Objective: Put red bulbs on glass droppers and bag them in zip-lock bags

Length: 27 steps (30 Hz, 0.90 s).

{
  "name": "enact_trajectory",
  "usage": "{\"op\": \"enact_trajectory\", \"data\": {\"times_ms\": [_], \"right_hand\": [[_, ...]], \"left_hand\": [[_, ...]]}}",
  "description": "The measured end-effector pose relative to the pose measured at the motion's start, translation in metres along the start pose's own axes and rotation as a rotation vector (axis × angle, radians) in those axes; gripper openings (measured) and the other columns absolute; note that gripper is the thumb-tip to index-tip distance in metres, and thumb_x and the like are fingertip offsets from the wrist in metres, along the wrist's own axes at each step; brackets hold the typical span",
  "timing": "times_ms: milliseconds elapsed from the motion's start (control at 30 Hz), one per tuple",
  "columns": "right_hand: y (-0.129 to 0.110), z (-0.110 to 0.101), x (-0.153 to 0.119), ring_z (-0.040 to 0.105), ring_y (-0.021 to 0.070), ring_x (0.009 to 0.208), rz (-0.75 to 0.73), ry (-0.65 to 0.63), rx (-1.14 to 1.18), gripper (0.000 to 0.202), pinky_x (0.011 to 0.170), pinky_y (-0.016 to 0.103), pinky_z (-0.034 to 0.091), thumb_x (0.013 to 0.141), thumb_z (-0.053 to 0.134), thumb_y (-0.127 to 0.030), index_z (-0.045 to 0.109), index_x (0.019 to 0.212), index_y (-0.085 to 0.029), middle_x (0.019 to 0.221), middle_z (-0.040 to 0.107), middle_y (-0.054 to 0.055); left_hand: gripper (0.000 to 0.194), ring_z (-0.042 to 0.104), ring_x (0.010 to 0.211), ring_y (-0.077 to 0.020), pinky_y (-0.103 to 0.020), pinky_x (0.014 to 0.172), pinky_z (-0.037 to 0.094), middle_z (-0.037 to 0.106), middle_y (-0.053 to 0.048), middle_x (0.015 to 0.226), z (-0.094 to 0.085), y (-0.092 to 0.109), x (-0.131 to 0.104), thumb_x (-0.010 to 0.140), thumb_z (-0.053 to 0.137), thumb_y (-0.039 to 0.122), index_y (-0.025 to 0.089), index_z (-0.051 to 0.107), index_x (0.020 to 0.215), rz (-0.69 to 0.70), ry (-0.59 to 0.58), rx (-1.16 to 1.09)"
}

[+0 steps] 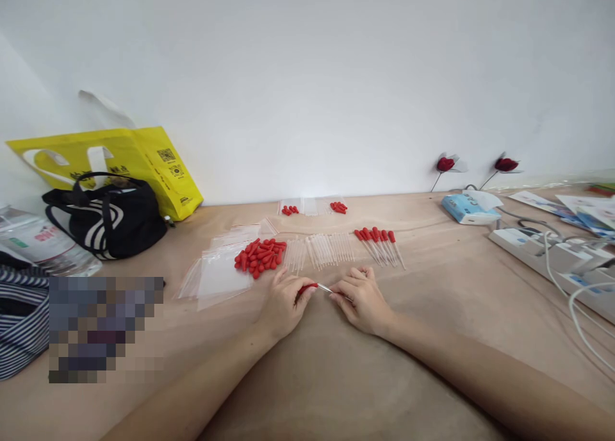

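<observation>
between your two hands, low at the table's (432,313) centre, lies the dropper (321,288): a red bulb on a clear tube, almost flat on the wood. your left hand (281,306) is pinched shut on the bulb end, and your right hand (361,300) is pinched on the tube end, at 3 o'clock from the left. both wrists rest on the table.

at 12 o'clock from the dropper, just beyond your knuckles, clear tubes (321,250) lie side by side in a row. at 11 o'clock sits a heap of loose red bulbs (259,256), touching a spread of small clear bags (218,271) that runs off toward 9 o'clock. at 1 o'clock a row of finished droppers (379,243) lies with the bulbs pointing away from you.

farther out at 12 o'clock, near the wall, two bags with a few bulbs (312,208) lie flat. far at 10 o'clock a black bag (108,216) stands against a yellow bag (144,162). at 2 o'clock you have a tissue pack (468,208), and at 3 o'clock a power strip (552,258) with white cables.
</observation>
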State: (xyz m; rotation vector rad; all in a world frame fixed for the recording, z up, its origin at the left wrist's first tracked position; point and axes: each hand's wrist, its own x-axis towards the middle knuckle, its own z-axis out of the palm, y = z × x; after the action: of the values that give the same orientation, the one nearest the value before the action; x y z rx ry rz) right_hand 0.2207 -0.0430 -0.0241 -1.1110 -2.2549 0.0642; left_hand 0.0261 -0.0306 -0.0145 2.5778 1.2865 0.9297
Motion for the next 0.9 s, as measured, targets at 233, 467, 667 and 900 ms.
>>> {"op": "enact_trajectory", "data": {"times_ms": [233,467,667,900], "right_hand": [[0.0011,-0.0018,0.0003,0.043,0.0145,0.073,-0.088,-0.022,0.024,0.017,0.074,0.034,0.022,0.083,0.044,-0.021,0.059,0.076,-0.017,0.067,0.059,0.002],[0.0065,-0.0044,0.0021,0.043,0.014,0.073,-0.195,-0.022,-0.065,0.018,0.081,0.036,0.019,0.082,0.043,-0.019,0.059,0.075,-0.018,0.065,0.057,0.001],[0.0094,-0.0046,0.0031,0.043,0.0139,0.073,-0.242,0.012,-0.112,0.019,0.085,0.038,0.018,0.082,0.041,-0.018,0.059,0.075,-0.018,0.064,0.056,0.001],[0.0081,-0.0031,0.004,0.042,0.0139,0.073,-0.256,0.014,-0.074,0.019,0.084,0.037,0.019,0.082,0.04,-0.018,0.058,0.076,-0.017,0.066,0.057,0.001]], "left_hand": [[0.015,0.06,0.07,-0.0137,-0.044,0.095,0.027,0.066,0.002,0.074,-0.0008,-0.0008,0.0003,0.084,0.044,0.025,0.02,0.058,0.08,0.008,-0.04,-0.045],[0.016,0.06,0.071,-0.0132,-0.044,0.095,0.025,0.066,0.002,0.073,-0.0029,0.0013,-0.0006,0.085,0.043,0.024,0.02,0.057,0.078,0.088,-0.072,-0.054],[0.015,0.06,0.071,-0.0131,-0.045,0.098,0.023,0.065,0.002,0.071,-0.0035,0.0039,-0.0008,0.085,0.042,0.022,0.019,0.055,0.078,0.149,-0.083,-0.028],[0.013,0.061,0.074,-0.0121,-0.042,0.101,0.024,0.065,0.001,0.075,-0.0014,0.0055,-0.0009,0.084,0.043,0.02,0.019,0.055,0.082,0.263,-0.057,-0.03]]}}
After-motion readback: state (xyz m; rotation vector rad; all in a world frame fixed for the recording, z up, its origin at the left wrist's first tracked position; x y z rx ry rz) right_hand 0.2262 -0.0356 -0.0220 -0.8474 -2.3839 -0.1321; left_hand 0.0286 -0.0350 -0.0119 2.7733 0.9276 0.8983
